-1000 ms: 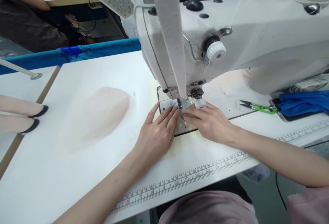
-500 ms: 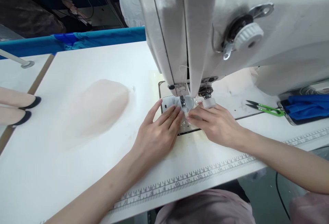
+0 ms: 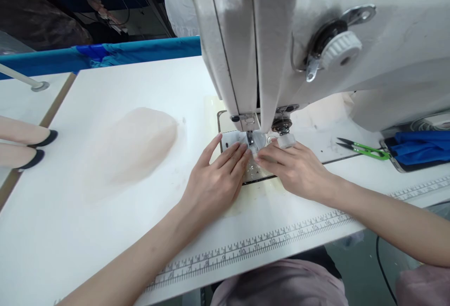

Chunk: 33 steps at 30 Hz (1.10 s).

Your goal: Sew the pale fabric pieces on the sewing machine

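Note:
In the head view my left hand (image 3: 215,179) lies flat with fingers stretched out, its tips on the metal plate (image 3: 250,175) just left of the presser foot (image 3: 250,138). My right hand (image 3: 295,167) is on the other side of the foot, thumb and fingers pinched together close to it. A small, pale, see-through scrap (image 3: 256,149) shows between the hands; whether the right fingers hold it I cannot make out. Over both hands stands the white sewing machine (image 3: 239,53). A thin beige sheer piece (image 3: 144,146) spreads on the white table (image 3: 105,231) to the left.
Green-handled thread snips (image 3: 369,150) lie right of the machine, beside a blue cloth (image 3: 422,146) on a dark tray (image 3: 401,163). A printed ruler strip (image 3: 242,253) follows the table's front edge. Two beige, black-ended shapes (image 3: 24,142) are at far left.
Both hands keep almost the same place and pose at the presser foot. The whole view has shifted very slightly.

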### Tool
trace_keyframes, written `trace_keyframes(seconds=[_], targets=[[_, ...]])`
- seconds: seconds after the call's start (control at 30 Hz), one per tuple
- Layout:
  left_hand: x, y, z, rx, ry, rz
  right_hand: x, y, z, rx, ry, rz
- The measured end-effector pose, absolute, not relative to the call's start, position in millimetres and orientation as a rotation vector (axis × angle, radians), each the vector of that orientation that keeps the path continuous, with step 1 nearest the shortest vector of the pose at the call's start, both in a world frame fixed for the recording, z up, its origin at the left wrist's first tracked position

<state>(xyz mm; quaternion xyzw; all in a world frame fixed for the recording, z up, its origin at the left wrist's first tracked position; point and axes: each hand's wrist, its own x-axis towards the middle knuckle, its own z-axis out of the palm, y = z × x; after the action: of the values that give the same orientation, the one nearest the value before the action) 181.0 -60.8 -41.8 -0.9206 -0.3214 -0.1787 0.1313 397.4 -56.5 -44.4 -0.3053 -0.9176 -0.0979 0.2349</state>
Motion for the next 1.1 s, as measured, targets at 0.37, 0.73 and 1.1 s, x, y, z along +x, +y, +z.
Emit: trace_keyframes(seconds=[0.37,0.73,1.1], targets=[[180.6,-55.6,-41.8,-2.647,-0.956,-0.524,398.6,-51.2,-45.8,-0.872,-2.525,-0.329],[180.9,-57.4,-41.7,-2.654,-1.003,-0.565,400.8,-52.1,-45.8,-0.853,-2.556,-0.376],[181.3,-46.0,-45.7,-2.681,-1.105,-0.584,397.6,-48.2,-39.8,-0.968,-2.637,-0.458]])
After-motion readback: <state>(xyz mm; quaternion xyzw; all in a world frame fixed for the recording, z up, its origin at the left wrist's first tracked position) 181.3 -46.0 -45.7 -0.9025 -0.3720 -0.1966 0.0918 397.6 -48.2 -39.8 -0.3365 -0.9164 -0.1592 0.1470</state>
